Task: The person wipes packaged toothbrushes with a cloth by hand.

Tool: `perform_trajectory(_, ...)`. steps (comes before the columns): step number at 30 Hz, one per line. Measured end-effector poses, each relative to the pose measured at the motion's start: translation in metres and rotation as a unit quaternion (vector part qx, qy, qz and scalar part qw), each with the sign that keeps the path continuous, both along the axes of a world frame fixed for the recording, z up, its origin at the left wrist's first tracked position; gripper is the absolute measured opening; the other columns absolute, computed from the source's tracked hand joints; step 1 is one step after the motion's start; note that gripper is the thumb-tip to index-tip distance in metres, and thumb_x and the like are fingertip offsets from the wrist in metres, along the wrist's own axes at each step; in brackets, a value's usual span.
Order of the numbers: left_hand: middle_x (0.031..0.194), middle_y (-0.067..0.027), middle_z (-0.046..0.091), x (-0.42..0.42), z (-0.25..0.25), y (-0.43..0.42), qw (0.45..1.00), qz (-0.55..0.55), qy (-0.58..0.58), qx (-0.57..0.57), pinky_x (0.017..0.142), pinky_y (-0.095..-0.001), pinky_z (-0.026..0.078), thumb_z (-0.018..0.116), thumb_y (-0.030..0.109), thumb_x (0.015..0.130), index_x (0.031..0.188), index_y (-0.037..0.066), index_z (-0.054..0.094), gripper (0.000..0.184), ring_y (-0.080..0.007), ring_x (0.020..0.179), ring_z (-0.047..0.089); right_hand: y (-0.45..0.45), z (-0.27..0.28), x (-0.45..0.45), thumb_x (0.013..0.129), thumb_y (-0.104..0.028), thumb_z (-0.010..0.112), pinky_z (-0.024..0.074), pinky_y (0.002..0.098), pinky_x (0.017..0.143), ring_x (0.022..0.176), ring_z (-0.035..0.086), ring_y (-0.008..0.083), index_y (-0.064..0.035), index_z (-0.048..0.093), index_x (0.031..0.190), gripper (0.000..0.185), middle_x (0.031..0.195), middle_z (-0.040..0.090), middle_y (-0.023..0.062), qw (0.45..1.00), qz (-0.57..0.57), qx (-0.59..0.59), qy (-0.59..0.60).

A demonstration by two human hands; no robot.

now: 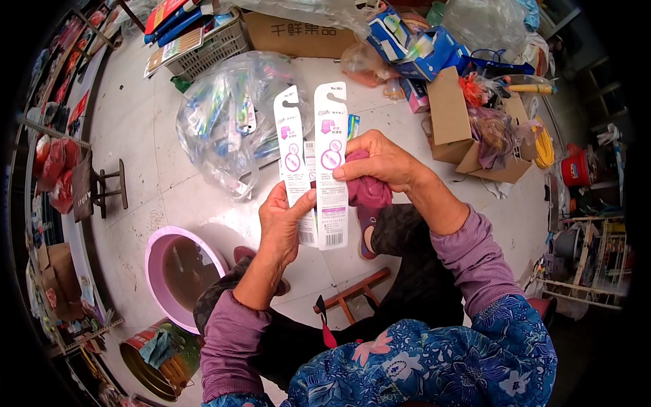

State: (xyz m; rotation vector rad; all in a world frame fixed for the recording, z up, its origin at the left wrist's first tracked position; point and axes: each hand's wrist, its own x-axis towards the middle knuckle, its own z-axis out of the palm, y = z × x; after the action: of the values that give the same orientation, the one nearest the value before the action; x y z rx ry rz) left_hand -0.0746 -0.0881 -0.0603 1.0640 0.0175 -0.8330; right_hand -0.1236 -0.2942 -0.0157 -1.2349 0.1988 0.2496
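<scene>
Two long white printed packages stand nearly upright in front of me. My left hand (279,220) is closed on the lower part of the left package (293,159), its thumb near the right one. The right package (331,197) is pinched by my right hand (381,163), with the thumb on its front. A dark pink cloth (368,190) is bunched in my right hand too, below the fingers. Part of another package shows between the two.
A clear plastic bag (210,122) of packages lies on the floor ahead. At left stand a pink basin (153,271) of murky water and a tin (139,370) with a blue-green cloth. An open carton (449,112) is at right, a wooden stool (349,293) below my hands.
</scene>
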Motion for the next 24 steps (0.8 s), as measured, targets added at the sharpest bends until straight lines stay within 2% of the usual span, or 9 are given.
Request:
perform_trajectory(6,0.108,-0.0125,0.064,-0.002,-0.001,-0.001,1.000,0.003,0.010,-0.010,0.082,-0.0297,0.054,0.071,0.007,0.082,0.119,-0.003,0.049,0.044,-0.0166,0.093,0.064,-0.001,-0.002,0.001,0.075,0.001,0.069,0.0528,0.0280,0.079,0.086,0.065,0.0174,0.0101,0.066,0.101,0.028,0.097,0.067,0.0145,1.000,-0.012,-0.011,0.023)
perform_trajectory(12,0.109,-0.0131,0.064,-0.004,0.005,0.000,0.999,-0.025,0.019,-0.027,0.082,-0.0310,0.055,0.068,0.004,0.083,0.122,-0.003,0.048,0.043,-0.0184,0.094,0.065,0.001,-0.013,0.002,0.073,0.000,0.070,0.0525,0.0262,0.072,0.078,0.064,0.0155,0.0104,0.068,0.095,0.024,0.089,0.068,0.0132,0.998,-0.001,-0.043,0.046)
perform_trajectory(15,0.109,-0.0140,0.064,-0.003,0.008,0.003,0.997,-0.066,0.045,-0.024,0.081,-0.0322,0.056,0.069,0.000,0.081,0.121,-0.003,0.049,0.044,-0.0201,0.092,0.066,0.000,-0.015,0.002,0.072,-0.001,0.071,0.0518,0.0246,0.068,0.074,0.063,0.0141,0.0100,0.068,0.092,0.023,0.085,0.068,0.0123,0.998,-0.002,-0.053,0.038)
perform_trajectory(17,0.107,-0.0146,0.065,-0.004,0.013,0.003,0.997,-0.075,0.010,0.000,0.080,-0.0332,0.057,0.070,-0.003,0.078,0.118,-0.003,0.051,0.045,-0.0212,0.091,0.067,0.000,-0.015,0.001,0.071,-0.003,0.072,0.0508,0.0233,0.065,0.071,0.062,0.0126,0.0086,0.069,0.089,0.021,0.083,0.068,0.0112,0.997,-0.003,-0.075,0.027)
perform_trajectory(18,0.107,-0.0146,0.065,-0.004,0.012,0.003,0.997,-0.075,0.010,0.000,0.080,-0.0332,0.057,0.070,-0.003,0.078,0.118,-0.003,0.051,0.045,-0.0212,0.091,0.067,-0.001,-0.017,0.002,0.071,-0.003,0.072,0.0508,0.0233,0.065,0.071,0.062,0.0126,0.0086,0.069,0.089,0.021,0.083,0.068,0.0112,0.997,-0.004,-0.075,0.027)
perform_trajectory(20,0.107,-0.0148,0.065,-0.004,0.010,0.004,0.996,-0.083,0.019,0.014,0.082,-0.0347,0.056,0.071,-0.005,0.075,0.116,-0.003,0.051,0.046,-0.0218,0.093,0.066,-0.004,-0.021,0.002,0.074,-0.003,0.072,0.0515,0.0248,0.076,0.084,0.064,0.0144,0.0081,0.068,0.100,0.028,0.095,0.069,0.0125,0.991,0.048,-0.104,0.070)
perform_trajectory(24,0.108,-0.0150,0.064,-0.003,0.002,0.007,0.995,-0.091,0.035,0.011,0.084,-0.0362,0.056,0.071,-0.007,0.074,0.116,-0.003,0.051,0.047,-0.0228,0.094,0.066,0.001,-0.017,0.002,0.074,-0.003,0.072,0.0513,0.0247,0.076,0.084,0.064,0.0142,0.0075,0.068,0.100,0.028,0.096,0.068,0.0122,0.993,0.048,-0.089,0.056)
